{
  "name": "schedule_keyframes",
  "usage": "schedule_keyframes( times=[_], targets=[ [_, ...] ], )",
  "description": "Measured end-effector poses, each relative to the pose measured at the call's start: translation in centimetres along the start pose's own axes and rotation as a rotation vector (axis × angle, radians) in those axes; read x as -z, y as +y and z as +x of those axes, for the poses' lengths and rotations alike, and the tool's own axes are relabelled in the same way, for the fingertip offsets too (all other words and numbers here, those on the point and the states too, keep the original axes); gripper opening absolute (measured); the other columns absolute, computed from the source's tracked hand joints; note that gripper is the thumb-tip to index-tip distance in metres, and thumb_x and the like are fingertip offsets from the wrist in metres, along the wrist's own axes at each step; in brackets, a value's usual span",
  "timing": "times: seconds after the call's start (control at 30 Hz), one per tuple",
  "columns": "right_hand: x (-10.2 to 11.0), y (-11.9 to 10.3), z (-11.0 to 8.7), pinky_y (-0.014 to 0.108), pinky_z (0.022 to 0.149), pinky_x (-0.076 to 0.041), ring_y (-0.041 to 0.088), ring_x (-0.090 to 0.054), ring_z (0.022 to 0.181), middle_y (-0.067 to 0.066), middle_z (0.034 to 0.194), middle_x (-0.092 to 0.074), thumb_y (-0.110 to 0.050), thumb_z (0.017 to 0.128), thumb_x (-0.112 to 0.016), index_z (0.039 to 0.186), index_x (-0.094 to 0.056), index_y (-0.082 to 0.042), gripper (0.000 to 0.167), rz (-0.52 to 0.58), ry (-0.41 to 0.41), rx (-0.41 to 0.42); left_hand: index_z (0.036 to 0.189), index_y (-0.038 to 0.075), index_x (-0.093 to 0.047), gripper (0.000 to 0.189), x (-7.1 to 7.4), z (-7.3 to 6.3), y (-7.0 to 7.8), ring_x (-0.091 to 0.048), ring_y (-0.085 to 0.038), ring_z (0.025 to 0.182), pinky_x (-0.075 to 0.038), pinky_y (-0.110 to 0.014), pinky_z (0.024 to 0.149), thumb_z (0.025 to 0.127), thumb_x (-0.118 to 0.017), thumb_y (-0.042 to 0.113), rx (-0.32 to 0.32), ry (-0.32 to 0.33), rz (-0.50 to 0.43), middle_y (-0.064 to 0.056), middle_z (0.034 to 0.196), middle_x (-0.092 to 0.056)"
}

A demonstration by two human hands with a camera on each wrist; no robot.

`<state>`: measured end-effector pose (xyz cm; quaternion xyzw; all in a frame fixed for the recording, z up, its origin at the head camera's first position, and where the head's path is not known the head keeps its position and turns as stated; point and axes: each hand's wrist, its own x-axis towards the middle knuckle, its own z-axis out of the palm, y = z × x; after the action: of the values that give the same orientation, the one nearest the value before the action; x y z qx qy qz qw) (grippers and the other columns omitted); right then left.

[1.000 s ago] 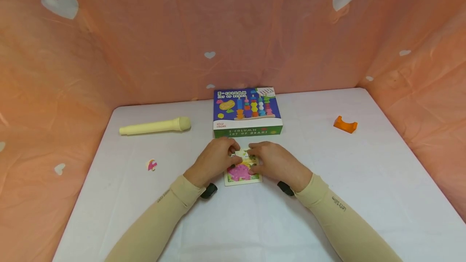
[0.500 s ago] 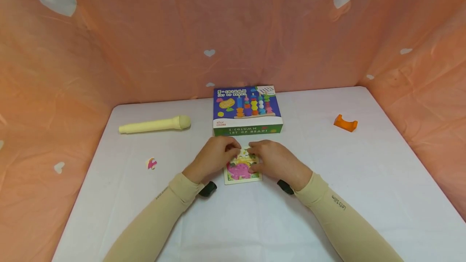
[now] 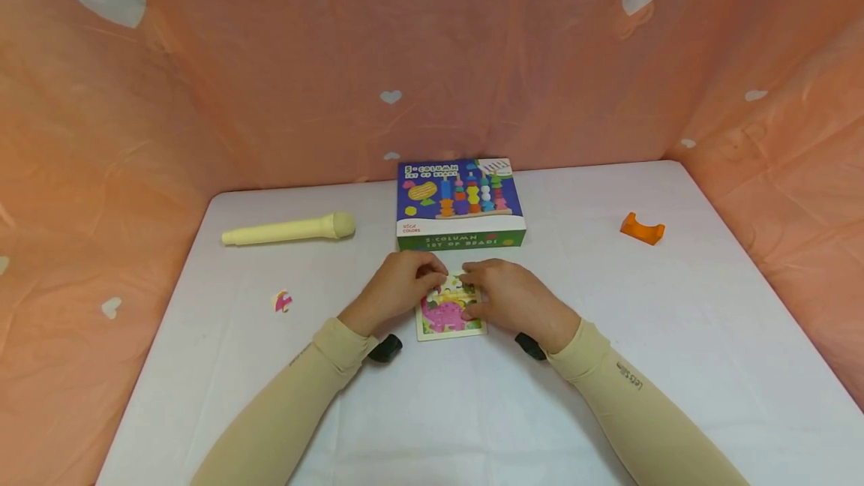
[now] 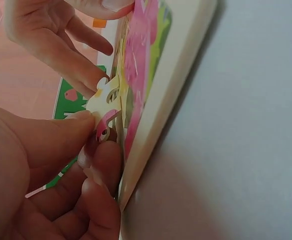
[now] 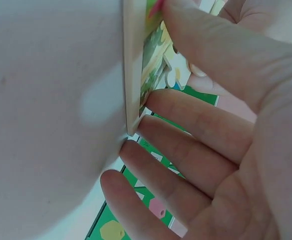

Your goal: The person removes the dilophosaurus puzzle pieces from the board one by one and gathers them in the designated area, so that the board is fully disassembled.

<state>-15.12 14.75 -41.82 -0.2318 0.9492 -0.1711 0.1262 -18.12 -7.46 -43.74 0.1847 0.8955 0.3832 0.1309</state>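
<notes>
White cloth [image 3: 432,411] lies beneath the puzzle board [image 3: 452,335]. Over its far-left part, the left hand [image 3: 400,283] pinches a tilted puzzle piece [image 4: 104,102], contact with the board unclear; the right hand [image 3: 509,295], spread, touches the board's right edge.

Head view looks down; both close wrist views share the puzzle [image 3: 444,318].

Wears long beige sleeves [image 3: 270,405] with banded cuffs [image 3: 346,348]. Bears dark "Let's Slim" lettering [image 3: 630,376] on the right, fainter print [image 3: 300,355] on the left. Carries black cameras [image 3: 386,349] at both wrists.
</notes>
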Motion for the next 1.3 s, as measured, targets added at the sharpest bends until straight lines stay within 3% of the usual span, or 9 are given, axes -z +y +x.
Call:
schedule_keyframes(
  times=[0.17, 0.47, 0.7, 0.87, 1.13, 1.3],
  targets=[
    [0.0, -0.3, 0.1, 0.051, 0.115, -0.053, 0.034, -0.067, 0.136, 0.013, 0.145, -0.071, -0.040, 0.095, -0.084, 0.133, -0.077, -0.009, 0.050, -0.020, 0.033, 0.011, 0.107, 0.014, -0.081, 0.009, 0.2, -0.2, 0.0, -0.064, -0.013, 0.085, -0.056, -0.031, 0.081, 0.104, -0.074, 0.020, -0.004, 0.009, 0.005, 0.002, 0.096, -0.077],
    [-0.1, -0.6, 0.3, 0.052, 0.113, -0.054, 0.035, -0.068, 0.134, 0.012, 0.143, -0.072, -0.036, 0.096, -0.084, 0.132, -0.078, -0.008, 0.047, -0.054, 0.064, 0.030, 0.107, 0.015, -0.081, 0.011, 0.7, -0.4, -0.2, -0.064, -0.014, 0.085, -0.056, -0.032, 0.081, 0.106, -0.072, 0.021, 0.000, 0.013, -0.020, 0.003, 0.097, -0.076],
    [-0.3, -0.7, 0.3, 0.052, 0.115, -0.053, 0.035, -0.068, 0.135, 0.012, 0.142, -0.073, -0.036, 0.095, -0.085, 0.131, -0.078, -0.009, 0.045, -0.032, 0.058, 0.006, 0.108, 0.017, -0.080, 0.011, 2.0, -1.4, -1.0, -0.066, -0.016, 0.095, -0.056, -0.036, 0.090, 0.106, -0.070, 0.022, 0.027, 0.042, -0.024, 0.005, 0.098, -0.076],
    [-0.5, -0.7, 0.0, 0.052, 0.116, -0.052, 0.034, -0.066, 0.138, 0.010, 0.145, -0.071, -0.039, 0.094, -0.085, 0.132, -0.078, -0.011, 0.048, -0.028, 0.048, -0.048, 0.108, 0.020, -0.079, 0.011, 4.5, -3.9, -2.8, -0.066, -0.018, 0.096, -0.056, -0.036, 0.089, 0.107, -0.069, 0.023, 0.104, 0.077, -0.036, 0.004, 0.099, -0.077],
    [-0.4, -0.7, -0.2, 0.053, 0.116, -0.052, 0.035, -0.066, 0.137, 0.010, 0.145, -0.071, -0.038, 0.094, -0.084, 0.132, -0.078, -0.010, 0.047, -0.023, 0.064, -0.031, 0.109, 0.014, -0.080, 0.013, 10.1, -8.4, -7.5, -0.069, -0.018, 0.091, -0.053, -0.034, 0.085, 0.106, -0.068, 0.017, 0.171, 0.185, 0.075, -0.001, 0.097, -0.079],
    [-0.4, -0.7, -0.1, 0.054, 0.116, -0.051, 0.035, -0.066, 0.138, 0.010, 0.145, -0.071, -0.037, 0.094, -0.084, 0.132, -0.078, -0.010, 0.047, -0.018, 0.057, -0.032, 0.109, 0.014, -0.081, 0.014, 12.0, -10.0, -9.0, -0.068, -0.016, 0.089, -0.052, -0.031, 0.082, 0.105, -0.068, 0.017, 0.202, 0.204, 0.140, -0.001, 0.095, -0.080]
  ],
)
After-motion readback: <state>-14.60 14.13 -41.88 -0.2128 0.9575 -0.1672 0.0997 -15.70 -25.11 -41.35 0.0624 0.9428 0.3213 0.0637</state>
